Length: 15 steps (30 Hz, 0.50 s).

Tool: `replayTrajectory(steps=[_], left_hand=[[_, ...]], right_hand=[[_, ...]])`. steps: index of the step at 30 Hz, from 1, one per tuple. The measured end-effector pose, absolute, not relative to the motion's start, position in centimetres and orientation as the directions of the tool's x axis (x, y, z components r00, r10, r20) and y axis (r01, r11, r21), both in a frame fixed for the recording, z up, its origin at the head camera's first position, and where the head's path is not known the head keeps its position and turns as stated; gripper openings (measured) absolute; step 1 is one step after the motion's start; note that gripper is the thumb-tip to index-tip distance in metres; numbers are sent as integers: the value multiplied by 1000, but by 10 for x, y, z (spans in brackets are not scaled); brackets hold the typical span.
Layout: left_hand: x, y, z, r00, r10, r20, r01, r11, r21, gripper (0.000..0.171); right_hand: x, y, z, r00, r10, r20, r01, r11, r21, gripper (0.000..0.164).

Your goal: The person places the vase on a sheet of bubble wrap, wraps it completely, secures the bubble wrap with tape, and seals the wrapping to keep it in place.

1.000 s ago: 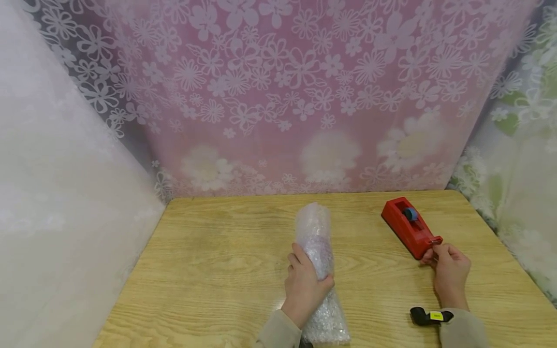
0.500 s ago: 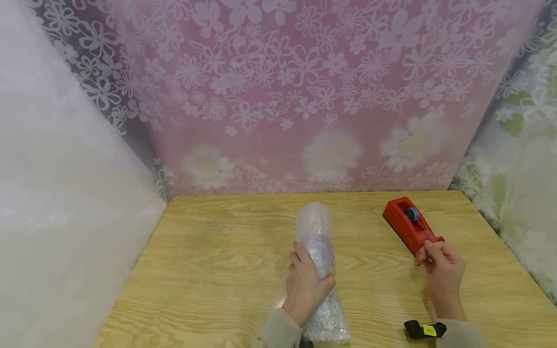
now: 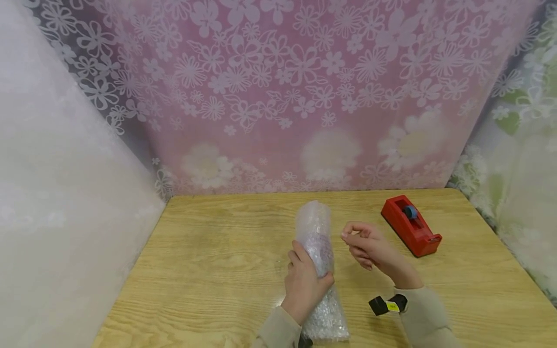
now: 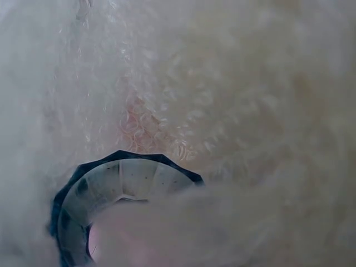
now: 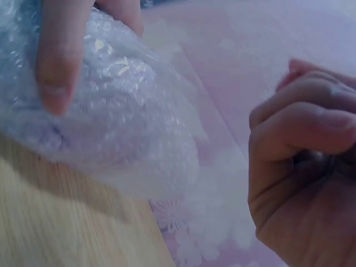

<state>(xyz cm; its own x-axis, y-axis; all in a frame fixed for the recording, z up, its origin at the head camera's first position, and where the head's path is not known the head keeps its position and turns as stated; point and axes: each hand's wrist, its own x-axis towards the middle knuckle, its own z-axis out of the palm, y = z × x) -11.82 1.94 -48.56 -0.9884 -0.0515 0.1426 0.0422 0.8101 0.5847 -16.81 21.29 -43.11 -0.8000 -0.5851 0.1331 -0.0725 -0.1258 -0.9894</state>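
Observation:
A bubble-wrap roll [image 3: 316, 224] lies lengthwise on the table, its loose tail toward the front edge. My left hand [image 3: 304, 285] grips it around the middle, thumb on the right and fingers on the left. In the left wrist view, a faceted, dark-edged round end [image 4: 122, 172] of a clear object shows amid the wrap. Just right of the roll, my right hand [image 3: 370, 246] is raised with thumb and index tip pinched together on a small piece of tape, hardly visible. The right wrist view shows its curled fingers [image 5: 300, 128] beside the wrapped roll.
A red tape dispenser [image 3: 411, 227] with a small blue-cored roll stands at the right rear of the wooden table [image 3: 217, 270]. Flowered pink cloth [image 3: 261, 121] hangs behind the table, with pale sheets at both sides.
My right hand has left the tape dispenser's cutter and moved left to the bubble-wrap roll, fingertips still pinched. My left hand keeps its grip on the roll.

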Motion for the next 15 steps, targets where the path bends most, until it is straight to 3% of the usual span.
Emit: replayTrajectory(steps=[7, 15], left_hand=[[-117, 18, -482, -994, -43, 105, 30, 793, 608, 111], [-117, 16, -479, -996, -28, 89, 34, 784, 620, 111]], right_hand=[[-189, 179, -426, -702, -712, -20, -48, 76, -996, 30], [-205, 160, -428, -670, -731, -130, -87, 251, -964, 30]])
